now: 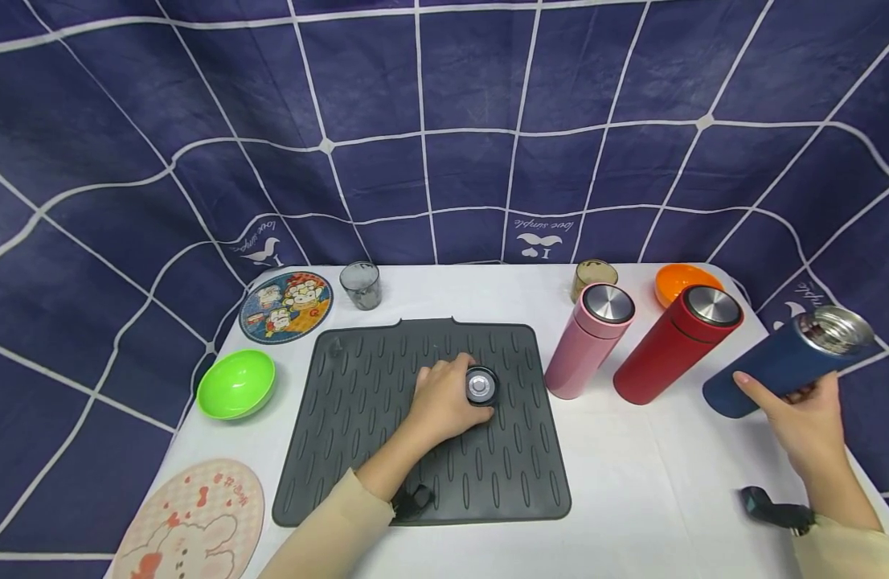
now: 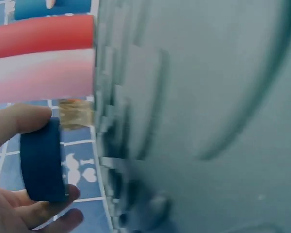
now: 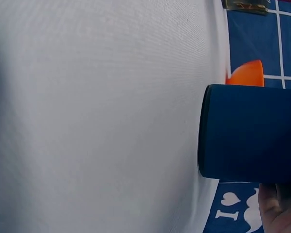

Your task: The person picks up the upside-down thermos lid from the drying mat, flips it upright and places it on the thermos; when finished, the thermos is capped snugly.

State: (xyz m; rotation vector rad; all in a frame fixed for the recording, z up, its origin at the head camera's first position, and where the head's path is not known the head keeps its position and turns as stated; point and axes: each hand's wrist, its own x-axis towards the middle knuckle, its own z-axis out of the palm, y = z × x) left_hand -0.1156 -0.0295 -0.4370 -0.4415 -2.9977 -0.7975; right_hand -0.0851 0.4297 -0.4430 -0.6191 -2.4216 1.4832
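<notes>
Blue bottle [image 1: 773,362], uncapped | within right grip [image 1: 806,414] | lid [image 1: 481,386] | within left grip [image 1: 447,400]

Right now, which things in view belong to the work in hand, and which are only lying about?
Seemingly in the job:
lid, in the left hand
open blue bottle, in the right hand
possibly the dark mat

Apparently just lying about:
pink bottle, red bottle
green bowl, orange bowl
grey cup, amber cup
cartoon mat, rabbit mat

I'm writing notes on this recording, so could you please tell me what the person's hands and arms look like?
The left hand and right hand are ungloved. The left sleeve and right sleeve are plain pale beige. A small dark device sticks out near each cuff.
</notes>
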